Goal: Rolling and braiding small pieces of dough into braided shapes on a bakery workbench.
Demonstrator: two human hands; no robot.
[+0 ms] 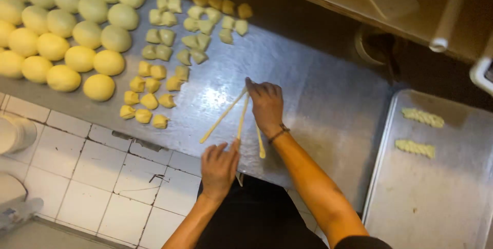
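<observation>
Seen from above: 3 thin dough strands (241,118) fanned on the steel desk (318,100), joined at their far tips and spreading toward the near edge. Right hand (266,106) pressed flat over that joined far end, fingers together and down on the dough, the rightmost strand partly hidden under the palm and showing again near the wrist. Left hand (220,167) at the near edge of the desk, fingers loosely spread, fingertips touching the near end of the middle strand; true pinch or mere touch impossible to tell. Far left, rows of round dough balls (67,28), the outermost cut off by the frame. Between those and the strands, small cut dough pieces (169,49) scattered in loose clusters. To the right, a metal tray (436,192) with 2 twisted dough sticks (418,133), its near and right sides cut off. Dark recess beyond the desk, contents hard to make out.
</observation>
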